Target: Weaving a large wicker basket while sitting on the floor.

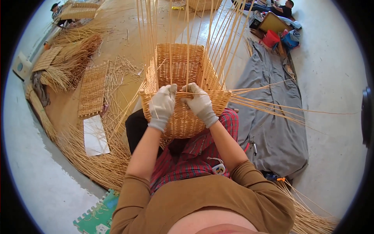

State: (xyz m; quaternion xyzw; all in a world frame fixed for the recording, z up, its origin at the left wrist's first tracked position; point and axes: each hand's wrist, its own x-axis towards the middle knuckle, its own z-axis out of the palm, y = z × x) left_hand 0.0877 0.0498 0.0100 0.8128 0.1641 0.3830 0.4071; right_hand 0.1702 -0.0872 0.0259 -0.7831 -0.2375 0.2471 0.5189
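A partly woven wicker basket (183, 119) rests on my lap, with its opening facing up and away from me. Long loose wicker strands (222, 46) rise from its far and side edges, and others stretch out to the right. My left hand (162, 108), in a pale work glove, is closed at the near rim, its fingertips pinching a wicker strand. Just to its right my gloved right hand (201, 106) also pinches at the rim, thumb and fingers curled round a strand. The exact spot under the fingertips is partly hidden.
Loose wicker bundles (99, 160) and a woven panel (92, 89) lie on the left floor beside a white sheet (95, 134). Grey cloth (269, 117) spreads at right; a red bucket (270, 39) stands beyond. Other people (282, 9) sit far off.
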